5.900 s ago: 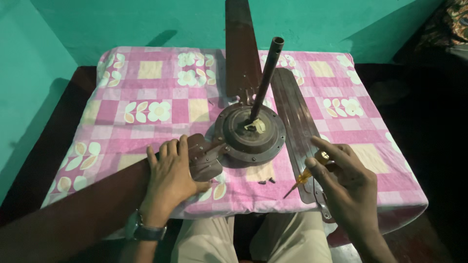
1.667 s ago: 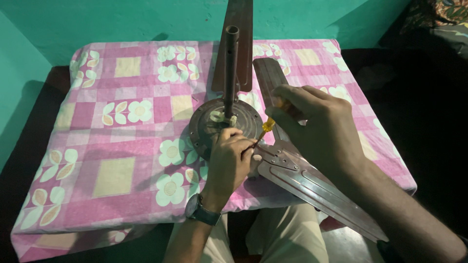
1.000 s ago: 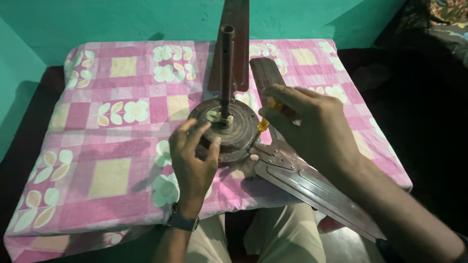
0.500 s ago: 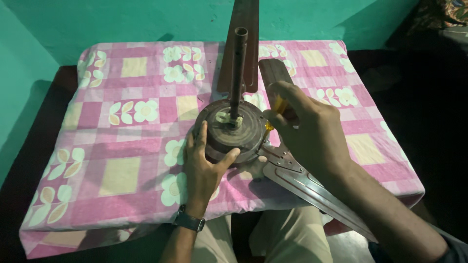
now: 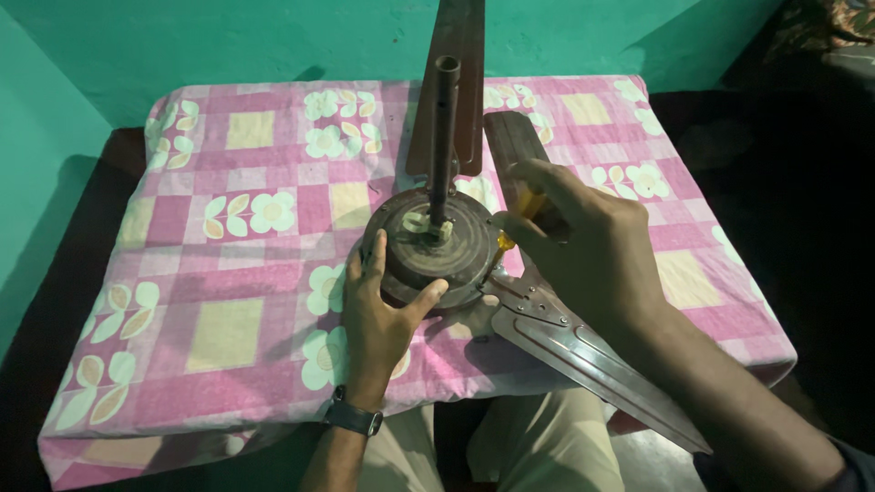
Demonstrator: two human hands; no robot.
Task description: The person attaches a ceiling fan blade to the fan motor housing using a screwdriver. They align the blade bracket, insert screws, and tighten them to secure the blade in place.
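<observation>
A brown ceiling fan lies on the table with its round motor housing in the middle and its down rod standing upright. My left hand grips the near left rim of the housing. My right hand is shut on a yellow-handled screwdriver, its tip at the bracket where a fan blade joins the housing. That blade runs toward the near right, past the table edge. Two more blades point away toward the wall.
The table wears a pink checked cloth with flower prints. A green wall stands behind and to the left. My knees in light trousers sit under the near table edge. Dark space lies to the right.
My left hand has slid from the top of the housing to its near left rim. My right hand with the screwdriver has come down toward the blade bracket. The view has steadied.
</observation>
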